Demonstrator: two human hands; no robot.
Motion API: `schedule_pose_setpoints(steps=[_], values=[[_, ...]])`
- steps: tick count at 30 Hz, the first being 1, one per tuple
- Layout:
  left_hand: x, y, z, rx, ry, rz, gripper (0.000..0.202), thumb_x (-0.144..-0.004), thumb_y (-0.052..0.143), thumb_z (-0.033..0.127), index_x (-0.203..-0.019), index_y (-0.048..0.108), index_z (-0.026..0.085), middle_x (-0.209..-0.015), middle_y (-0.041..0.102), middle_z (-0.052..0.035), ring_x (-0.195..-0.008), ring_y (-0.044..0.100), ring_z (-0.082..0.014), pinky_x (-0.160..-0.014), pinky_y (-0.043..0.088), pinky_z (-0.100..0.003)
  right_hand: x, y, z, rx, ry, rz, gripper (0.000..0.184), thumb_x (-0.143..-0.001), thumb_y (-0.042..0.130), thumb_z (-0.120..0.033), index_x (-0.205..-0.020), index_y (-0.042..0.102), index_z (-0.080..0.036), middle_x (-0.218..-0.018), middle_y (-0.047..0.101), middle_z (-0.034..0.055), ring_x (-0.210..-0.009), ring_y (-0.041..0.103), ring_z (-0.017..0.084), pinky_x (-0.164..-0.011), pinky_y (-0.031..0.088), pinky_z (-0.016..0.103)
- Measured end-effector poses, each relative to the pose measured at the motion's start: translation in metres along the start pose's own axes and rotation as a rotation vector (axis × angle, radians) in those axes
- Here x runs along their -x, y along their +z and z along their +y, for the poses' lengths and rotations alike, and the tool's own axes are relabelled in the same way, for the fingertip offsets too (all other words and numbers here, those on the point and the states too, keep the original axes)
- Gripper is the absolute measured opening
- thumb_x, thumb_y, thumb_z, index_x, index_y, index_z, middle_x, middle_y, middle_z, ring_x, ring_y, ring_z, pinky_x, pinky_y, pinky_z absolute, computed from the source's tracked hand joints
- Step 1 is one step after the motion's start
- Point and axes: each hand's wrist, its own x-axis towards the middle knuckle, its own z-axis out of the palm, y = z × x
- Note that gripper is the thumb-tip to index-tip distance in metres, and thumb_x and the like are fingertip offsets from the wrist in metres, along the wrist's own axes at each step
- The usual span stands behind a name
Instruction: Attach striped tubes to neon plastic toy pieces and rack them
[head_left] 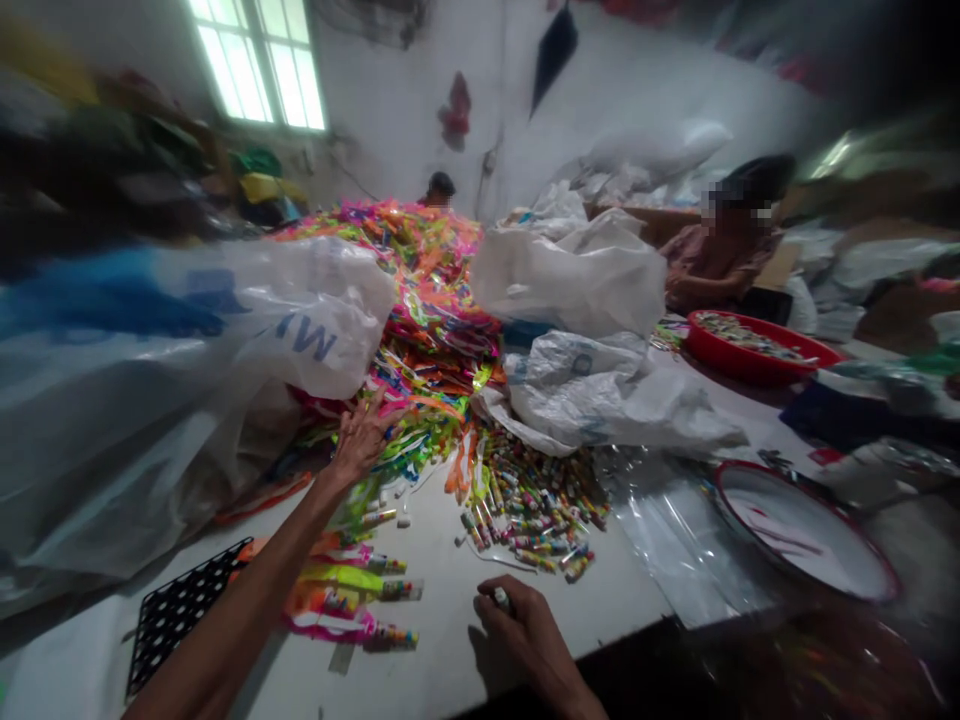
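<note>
Left hand [364,435], fingers loosely spread, touches the bright streamers [439,345] heaped across the table [444,590] I'm viewing remotely. I see the right hand [525,622] curled, pinching a small object [502,598] I can't identify. Beyond it lie loose tubes [544,505]; streamer-tailed tubes [397,588] rest beside the left forearm.

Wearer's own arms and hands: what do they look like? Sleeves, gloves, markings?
Left hand and right hand are ungloved. The left forearm is long, slim and sleeveless as far as it shows; no watch or wristband visible. Only a short, bare stretch of right forearm shows. Fine markings can't be made out.
</note>
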Motion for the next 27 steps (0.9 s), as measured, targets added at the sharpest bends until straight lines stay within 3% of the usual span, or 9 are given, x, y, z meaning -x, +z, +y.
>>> schedule_pose_setpoints(steps=[6, 9, 12, 17, 20, 22, 23, 25, 27], values=[[0.045, -0.007, 0.02, 0.033, 0.164, 0.241, 0.032, -0.092, 0.033, 0.026, -0.108, 0.059, 0.017, -0.119, 0.056, -0.0099, -0.109, 0.052, -0.0197, -0.092, 0.04, -0.031, -0.003, 0.003, -0.008, -0.176, 0.067, -0.013, 0.037, -0.072, 0.059, -0.039, -0.099, 0.061, -0.014, -0.079, 0.058, 0.0033, -0.066, 0.051, 0.014, -0.06, 0.041, 0.024], [0.045, -0.002, 0.015, 0.043, 0.196, 0.23, 0.032, -0.092, 0.031, 0.022, -0.106, 0.059, 0.016, -0.121, 0.055, -0.0112, -0.112, 0.05, -0.0209, -0.095, 0.04, -0.033, -0.004, 0.002, -0.011, -0.216, 0.061, -0.003, 0.03, -0.069, 0.06, -0.035, -0.092, 0.06, -0.015, -0.075, 0.055, 0.0011, -0.065, 0.049, 0.014, -0.059, 0.039, 0.023], [0.037, -0.002, 0.009, 0.194, 0.226, 0.221, 0.032, -0.091, 0.032, 0.02, -0.111, 0.057, 0.018, -0.12, 0.056, -0.0087, -0.113, 0.051, -0.0184, -0.097, 0.039, -0.031, -0.002, 0.001, -0.01, -0.22, 0.037, -0.033, 0.026, -0.072, 0.058, -0.036, -0.088, 0.059, -0.015, -0.063, 0.049, -0.0026, -0.058, 0.044, 0.011, -0.054, 0.034, 0.022], [0.04, -0.022, 0.021, 0.248, 0.245, 0.45, 0.037, -0.092, 0.029, 0.022, -0.124, 0.048, 0.02, -0.133, 0.046, -0.0085, -0.126, 0.037, -0.0193, -0.107, 0.028, -0.037, 0.003, 0.0, 0.0, -0.215, 0.075, 0.008, 0.03, -0.072, 0.058, -0.038, -0.09, 0.059, -0.014, -0.063, 0.049, -0.0019, -0.057, 0.043, 0.011, -0.051, 0.032, 0.022], [0.056, -0.035, 0.036, 0.311, 0.12, 0.472, 0.035, -0.091, 0.035, 0.032, -0.12, 0.049, 0.017, -0.109, 0.06, -0.0104, -0.102, 0.055, -0.021, -0.093, 0.04, -0.038, 0.006, -0.002, 0.002, -0.269, 0.126, 0.041, 0.039, -0.068, 0.062, -0.044, -0.091, 0.061, -0.013, -0.062, 0.05, -0.0018, -0.054, 0.042, 0.01, -0.048, 0.032, 0.021], [0.071, -0.037, 0.049, 0.534, -0.056, 0.363, 0.037, -0.088, 0.041, 0.04, -0.114, 0.047, 0.016, -0.081, 0.063, -0.0051, -0.068, 0.06, -0.0161, -0.068, 0.047, -0.031, 0.009, -0.004, -0.003, -0.374, 0.171, 0.009, 0.047, -0.069, 0.061, -0.051, -0.096, 0.061, -0.013, -0.062, 0.049, -0.0024, -0.049, 0.039, 0.008, -0.045, 0.029, 0.02], [0.08, -0.034, 0.055, 0.675, -0.146, 0.253, 0.038, -0.085, 0.045, 0.044, -0.11, 0.047, 0.016, -0.071, 0.06, -0.0015, -0.054, 0.056, -0.0138, -0.057, 0.045, -0.028, 0.01, -0.006, -0.009, -0.437, 0.179, -0.011, 0.05, -0.071, 0.059, -0.053, -0.101, 0.061, -0.013, -0.065, 0.05, -0.0021, -0.047, 0.038, 0.007, -0.044, 0.028, 0.02], [0.1, -0.022, 0.068, 0.934, -0.272, -0.078, 0.039, -0.079, 0.051, 0.05, -0.099, 0.048, 0.016, -0.061, 0.055, 0.0029, -0.042, 0.05, -0.0118, -0.044, 0.038, -0.024, 0.012, -0.007, -0.021, -0.552, 0.137, -0.049, 0.052, -0.076, 0.056, -0.053, -0.11, 0.058, -0.014, -0.072, 0.053, -0.0004, -0.047, 0.041, 0.006, -0.043, 0.03, 0.02], [0.122, -0.004, 0.08, 1.065, -0.317, -0.427, 0.037, -0.076, 0.054, 0.051, -0.087, 0.05, 0.016, -0.057, 0.055, 0.0027, -0.042, 0.05, -0.0115, -0.042, 0.034, -0.022, 0.01, -0.007, -0.034, -0.626, 0.055, -0.074, 0.051, -0.078, 0.056, -0.049, -0.115, 0.055, -0.013, -0.077, 0.056, 0.001, -0.049, 0.045, 0.006, -0.046, 0.034, 0.021]])
